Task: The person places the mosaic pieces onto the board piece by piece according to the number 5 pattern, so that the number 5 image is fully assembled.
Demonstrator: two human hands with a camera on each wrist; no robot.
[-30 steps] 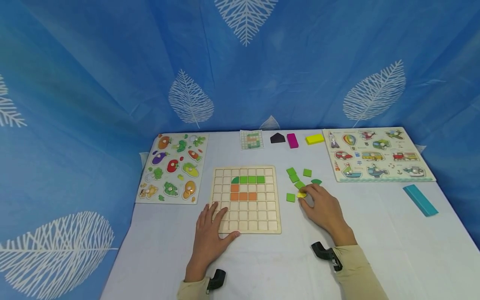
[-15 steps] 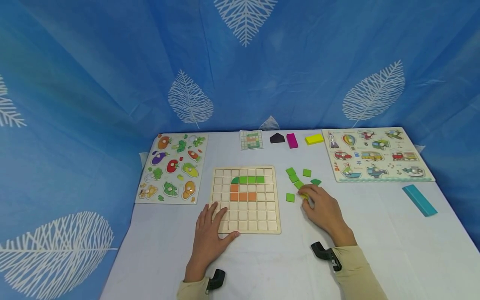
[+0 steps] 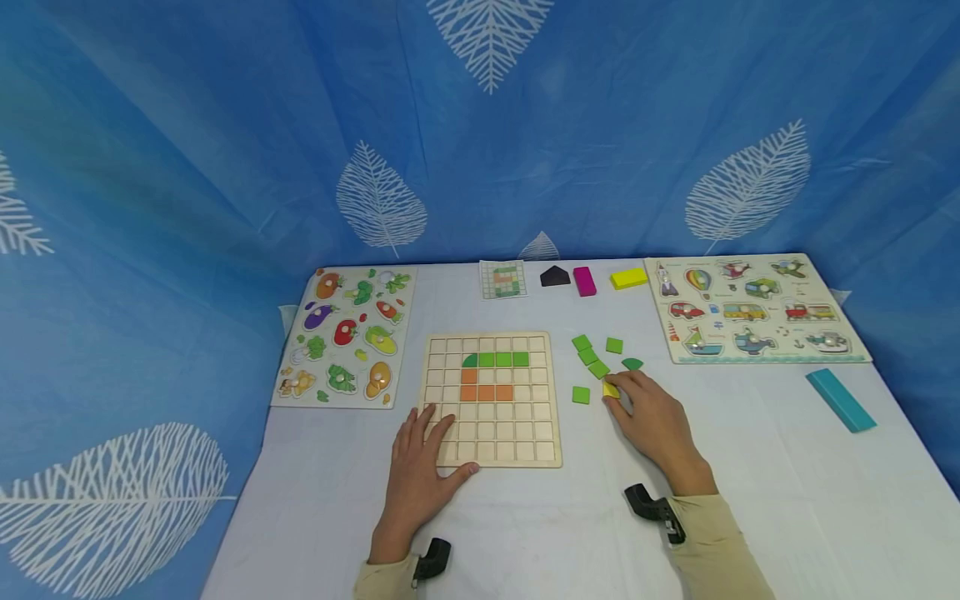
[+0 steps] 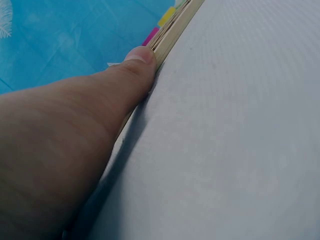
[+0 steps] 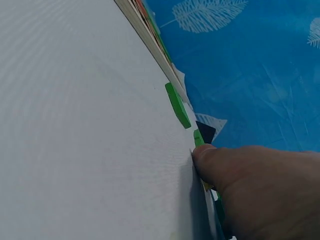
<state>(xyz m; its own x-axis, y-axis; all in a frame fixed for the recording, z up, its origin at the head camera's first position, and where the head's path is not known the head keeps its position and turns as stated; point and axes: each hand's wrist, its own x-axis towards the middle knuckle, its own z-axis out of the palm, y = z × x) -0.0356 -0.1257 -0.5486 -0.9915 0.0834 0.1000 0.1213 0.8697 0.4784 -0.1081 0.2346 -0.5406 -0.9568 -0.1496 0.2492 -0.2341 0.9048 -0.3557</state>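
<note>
A wooden grid board (image 3: 483,432) lies before me. Set in it are a row of green tiles (image 3: 504,359) with a rounded left end, and several orange tiles (image 3: 487,392) below. My left hand (image 3: 418,479) rests at the board's lower left with fingers spread, its thumb against the near edge, as the left wrist view also shows. To the right of the board, my right hand (image 3: 654,427) pinches a small yellow tile (image 3: 610,390) between thumb and fingertips, low over the cloth. Loose green square tiles (image 3: 581,395) and a dark green rounded tile (image 3: 633,364) lie around it.
Behind the board are a small pattern card (image 3: 503,280), a black block (image 3: 555,276), a magenta block (image 3: 584,282) and a yellow block (image 3: 628,278). A vegetable puzzle (image 3: 341,337) lies left, a vehicle puzzle (image 3: 757,308) right, with a teal block (image 3: 842,401) nearby.
The yellow tile has turned in my right fingertips and shifted slightly right; it shows more of its face now. The left hand and the board have stayed put.
</note>
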